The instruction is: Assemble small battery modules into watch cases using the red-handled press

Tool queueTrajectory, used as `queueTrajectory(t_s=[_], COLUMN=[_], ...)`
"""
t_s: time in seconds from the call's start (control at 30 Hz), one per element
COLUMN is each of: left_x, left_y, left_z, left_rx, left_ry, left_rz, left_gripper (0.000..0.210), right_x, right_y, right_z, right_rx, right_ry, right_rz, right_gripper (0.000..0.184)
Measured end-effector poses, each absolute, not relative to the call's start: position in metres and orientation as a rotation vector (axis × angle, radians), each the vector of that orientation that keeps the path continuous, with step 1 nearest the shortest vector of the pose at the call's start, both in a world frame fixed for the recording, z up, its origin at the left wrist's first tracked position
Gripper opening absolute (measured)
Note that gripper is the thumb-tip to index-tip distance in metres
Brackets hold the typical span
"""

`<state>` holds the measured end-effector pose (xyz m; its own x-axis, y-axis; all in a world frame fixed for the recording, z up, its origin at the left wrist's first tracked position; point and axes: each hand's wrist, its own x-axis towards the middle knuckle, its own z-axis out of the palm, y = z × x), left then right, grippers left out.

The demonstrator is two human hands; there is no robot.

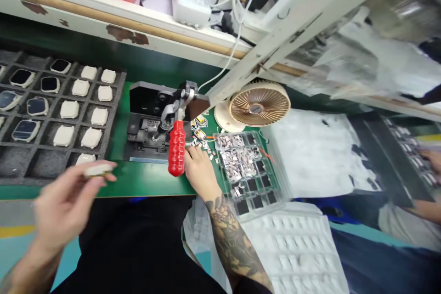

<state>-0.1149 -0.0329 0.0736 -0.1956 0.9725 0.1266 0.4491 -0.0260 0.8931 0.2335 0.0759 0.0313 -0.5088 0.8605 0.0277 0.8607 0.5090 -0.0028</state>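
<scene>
My left hand [67,200] pinches a cream watch case [98,170] between thumb and fingers, above the front right corner of the grey compartment tray [48,165]. Cream watch cases sit in the tray's right columns, some face down; others farther left show dark screens. My right hand [200,165] rests on the green bench beside the red handle [177,149] of a black toggle-clamp fixture [151,133]. Its fingertips are partly hidden behind that handle, close to small loose pieces [204,143]; whether they grip anything cannot be made out.
A cream fan [260,103] stands behind a clear divided box [241,170] of small parts. White foam sheets [310,151] and a white moulded tray [299,248] lie to the right. A shelf post [292,32] slants overhead. A co-worker's hand [432,161] shows at far right.
</scene>
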Motion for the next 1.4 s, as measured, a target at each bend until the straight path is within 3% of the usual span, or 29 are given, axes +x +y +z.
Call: queueTrajectory(t_s=[0.07, 0.13, 0.33, 0.47, 0.87, 1.4], left_x=[-0.064, -0.026, 0.005, 0.003, 0.004, 0.004], left_y=[-0.022, -0.009, 0.009, 0.008, 0.008, 0.007], left_z=[0.059, 0.041, -0.004, -0.007, -0.01, -0.013], left_rx=[1.379, 1.239, 1.084, 1.058, 1.089, 1.054], left_ry=[1.359, 1.182, 1.086, 1.078, 1.129, 1.137], left_rz=[1.16, 1.127, 1.104, 1.082, 1.106, 1.117], left_gripper=[0.027, 0.035, 0.041, 0.044, 0.048, 0.05], right_x=[0.233, 0.237, 0.253, 0.232, 0.184, 0.173], right_y=[0.073, 0.069, 0.044, 0.033, 0.021, 0.021], right_z=[0.022, 0.019, 0.011, 0.003, 0.013, 0.004], right_rx=[-1.604, -1.626, -1.224, -0.882, -0.987, -1.047], right_ry=[-2.695, -2.591, -1.554, -1.075, -1.41, -1.297], right_rz=[-0.026, 0.07, 0.884, 1.231, 0.707, 0.792], right_gripper=[0.039, 0.043, 0.022, 0.027, 0.03, 0.018])
